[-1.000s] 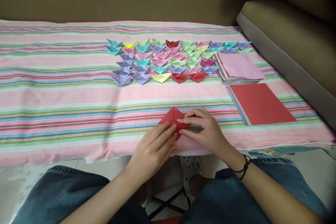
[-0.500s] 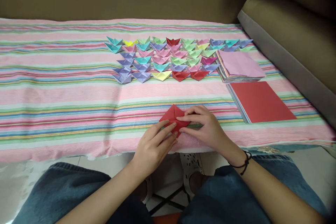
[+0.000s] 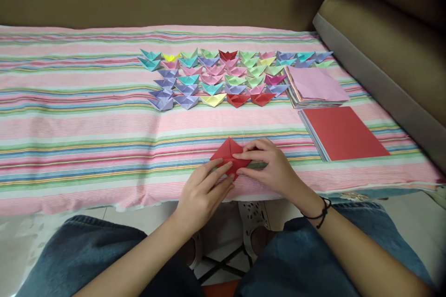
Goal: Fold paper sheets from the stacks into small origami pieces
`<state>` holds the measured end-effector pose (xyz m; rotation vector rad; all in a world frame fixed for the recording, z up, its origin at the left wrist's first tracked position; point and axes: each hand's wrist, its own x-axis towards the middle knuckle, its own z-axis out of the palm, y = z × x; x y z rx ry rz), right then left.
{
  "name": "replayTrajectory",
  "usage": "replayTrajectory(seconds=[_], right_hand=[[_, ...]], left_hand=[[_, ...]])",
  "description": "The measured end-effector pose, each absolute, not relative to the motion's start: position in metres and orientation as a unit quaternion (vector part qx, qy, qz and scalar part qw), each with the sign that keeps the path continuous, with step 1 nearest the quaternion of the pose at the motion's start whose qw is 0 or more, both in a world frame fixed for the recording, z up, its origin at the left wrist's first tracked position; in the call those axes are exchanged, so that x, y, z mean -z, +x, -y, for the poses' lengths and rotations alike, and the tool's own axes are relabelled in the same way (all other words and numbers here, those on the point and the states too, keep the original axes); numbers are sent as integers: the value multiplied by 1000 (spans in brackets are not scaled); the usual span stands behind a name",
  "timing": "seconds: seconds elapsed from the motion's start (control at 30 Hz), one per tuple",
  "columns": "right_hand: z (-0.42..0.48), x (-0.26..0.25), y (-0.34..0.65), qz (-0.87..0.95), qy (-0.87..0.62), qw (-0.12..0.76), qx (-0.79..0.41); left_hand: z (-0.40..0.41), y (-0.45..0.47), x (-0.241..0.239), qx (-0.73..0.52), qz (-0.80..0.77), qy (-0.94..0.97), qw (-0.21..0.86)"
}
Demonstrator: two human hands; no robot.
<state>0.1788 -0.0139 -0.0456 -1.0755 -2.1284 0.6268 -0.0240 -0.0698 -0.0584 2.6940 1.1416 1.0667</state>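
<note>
A folded piece of red origami paper (image 3: 228, 148), diamond-shaped with a crease down its upper half, lies near the front edge of the striped cloth. My left hand (image 3: 205, 188) holds its lower left side, fingertips pressed on top. From the right, my right hand (image 3: 270, 164) grips the right corner between thumb and fingers. The fingers of both hands cover part of the lower half.
Several rows of small folded paper boats (image 3: 212, 88) in many colours stand farther back on the striped cloth (image 3: 87, 130). To the right lie a stack of pink-topped paper (image 3: 318, 84) and a stack of red-topped paper (image 3: 344, 134), beside a brown cushion (image 3: 379, 55).
The view has shifted very slightly. Both hands and the red paper keep the same pose, with no visible new fold.
</note>
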Motion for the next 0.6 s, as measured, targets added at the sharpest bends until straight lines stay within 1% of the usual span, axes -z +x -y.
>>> replayTrajectory(seconds=[0.6], right_hand=[[13,47,180,821,-406,328,-232]], left_hand=[[70,-25,58,-342,-372,863,15]])
